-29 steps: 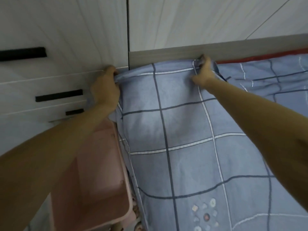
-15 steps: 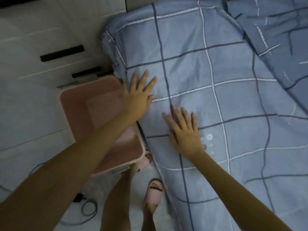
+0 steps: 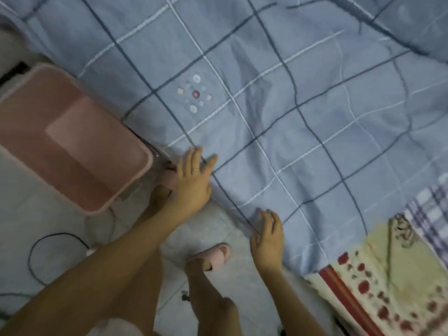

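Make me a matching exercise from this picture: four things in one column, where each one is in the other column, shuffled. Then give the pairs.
Things
1. left hand
2. pink tub
3. slipper
4. flowered blanket

Places
A. worn on a foot
B. lower right, next to the blue checked cover
C. fingers straight, tips on the blue checked cover's near edge
D. standing on the floor tiles at the far left

Pairs: 1-C; 2-D; 3-A; 4-B
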Motion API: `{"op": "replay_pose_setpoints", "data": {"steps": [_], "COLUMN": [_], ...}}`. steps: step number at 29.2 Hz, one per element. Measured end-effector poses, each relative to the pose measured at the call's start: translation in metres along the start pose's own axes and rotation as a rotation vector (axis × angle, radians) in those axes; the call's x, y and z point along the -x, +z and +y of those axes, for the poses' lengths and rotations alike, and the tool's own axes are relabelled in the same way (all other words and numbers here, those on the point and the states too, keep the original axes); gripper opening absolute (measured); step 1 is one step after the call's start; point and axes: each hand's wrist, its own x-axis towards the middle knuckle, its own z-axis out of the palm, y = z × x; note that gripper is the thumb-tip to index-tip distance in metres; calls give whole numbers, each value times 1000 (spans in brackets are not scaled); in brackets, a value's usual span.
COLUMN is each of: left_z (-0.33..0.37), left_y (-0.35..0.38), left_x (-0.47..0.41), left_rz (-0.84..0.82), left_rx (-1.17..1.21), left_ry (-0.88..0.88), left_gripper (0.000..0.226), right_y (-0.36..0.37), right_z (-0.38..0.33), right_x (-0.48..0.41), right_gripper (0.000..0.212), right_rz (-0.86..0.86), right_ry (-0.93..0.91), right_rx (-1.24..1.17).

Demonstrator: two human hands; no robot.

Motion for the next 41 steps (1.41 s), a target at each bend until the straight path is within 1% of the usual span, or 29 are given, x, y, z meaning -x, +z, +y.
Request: {"op": "replay_pose_setpoints", "data": {"steps": [1, 3, 5, 7, 8, 9, 10, 12, 13, 14, 16, 18, 19, 24, 25, 26, 28, 29, 31, 32, 33, 35, 37, 39, 40, 41], "left_z": [26, 71, 102, 135, 146, 152, 154, 158, 157, 156, 155, 157, 158, 158, 158, 158, 155, 154, 151, 149, 150, 155, 164, 175, 177, 180], "left_y": [13, 39, 58, 77, 85, 90, 94, 100, 101, 100, 98, 95, 95, 94, 93, 91, 83, 76, 56, 47, 33, 8, -12, -31, -37, -46], "left_x": [14, 39, 62, 81, 88, 91, 92, 90, 87, 84, 80, 76, 74, 64, 63, 62, 59, 60, 68, 74, 85, 113, 145, 180, 194, 207], "left_rz": [-36, -118, -212, -301, -352, -390, -416, -436, -440, -449, -494, -519, -536, -625, -649, -672, -712, -724, -741, -746, -755, -791, -804, -718, -633, -506], "left_rx": [8, 35, 36, -12, -52, -96, -131, -141, -139, -159, -235, -293, -325, -418, -421, -419, -380, -323, -196, -169, -174, -245, -333, -384, -369, -325], "left_ry": [54, 153, 200, 229, 231, 228, 233, 282, 301, 317, 319, 330, 337, 360, 360, 361, 354, 346, 336, 333, 327, 310, 312, 368, 387, 404], "left_gripper": [80, 74, 70, 67, 68, 69, 70, 70, 69, 68, 70, 72, 73, 76, 77, 78, 77, 75, 71, 71, 74, 87, 105, 114, 117, 120], "right_y": [-4, -9, -7, -4, -1, 2, 4, 7, 9, 10, 19, 29, 35, 46, 49, 50, 44, 36, 15, 1, -19, -60, -98, -140, -161, -180], "right_z": [22, 63, 96, 137, 155, 170, 181, 202, 208, 210, 210, 203, 198, 158, 151, 143, 128, 121, 107, 101, 93, 80, 68, 57, 51, 46], "right_x": [22, 62, 89, 111, 119, 123, 126, 129, 125, 120, 114, 110, 110, 107, 108, 109, 115, 119, 132, 139, 149, 168, 180, 188, 190, 191], "right_gripper": [68, 67, 75, 85, 87, 86, 81, 58, 48, 41, 38, 47, 48, 35, 35, 29, 12, 8, 26, 30, 30, 23, 20, 29, 32, 31], "right_rz": [62, 191, 316, 410, 419, 387, 311, 134, 111, 139, 225, 223, 193, -80, -128, -172, -262, -281, -209, -142, -91, -34, 18, 50, 49, 50], "right_ry": [121, 439, 736, 952, 1036, 1098, 1107, 1014, 977, 969, 981, 973, 968, 858, 885, 921, 1024, 1056, 1086, 1065, 1014, 899, 845, 815, 819, 833], "right_rx": [-60, -191, -358, -565, -676, -777, -859, -988, -1035, -1090, -1162, -1198, -1214, -1306, -1294, -1291, -1244, -1224, -1215, -1204, -1163, -1087, -1116, -1206, -1284, -1382]}}
